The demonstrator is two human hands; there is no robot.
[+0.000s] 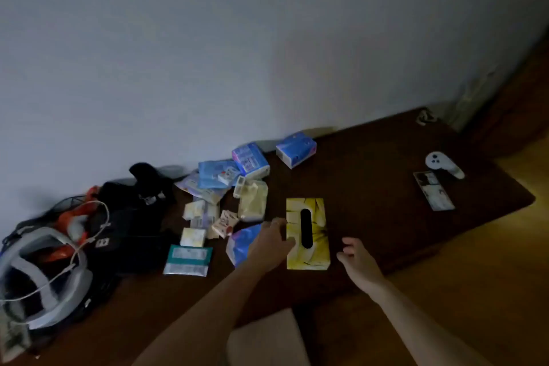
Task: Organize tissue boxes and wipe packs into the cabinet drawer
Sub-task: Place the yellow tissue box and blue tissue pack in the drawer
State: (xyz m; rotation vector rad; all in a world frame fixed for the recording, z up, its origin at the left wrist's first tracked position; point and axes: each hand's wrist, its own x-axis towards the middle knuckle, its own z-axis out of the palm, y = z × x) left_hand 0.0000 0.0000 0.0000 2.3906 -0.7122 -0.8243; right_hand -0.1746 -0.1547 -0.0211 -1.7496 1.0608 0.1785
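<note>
A yellow tissue box [315, 235] with a dark oval slot lies flat on the dark wooden cabinet top [371, 172]. My left hand [271, 242] is against the box's left side, thumb on its top edge. My right hand [356, 261] hovers open just right of the box, apart from it. A blue soft pack [239, 245] lies partly under my left hand. Behind are a pale yellow pack [252, 202], a teal wipe pack [188, 260], a light blue wipe pack [214, 172], a purple-blue pack [251, 159] and a blue tissue pack [295, 148]. No drawer is in view.
Several small packets [208, 217] lie scattered among the packs. A black bag [133, 232], orange items and a grey headset with a white cable [44, 270] crowd the left end. A white controller [442, 163] and cards [433, 190] sit at the right end. The wall runs behind.
</note>
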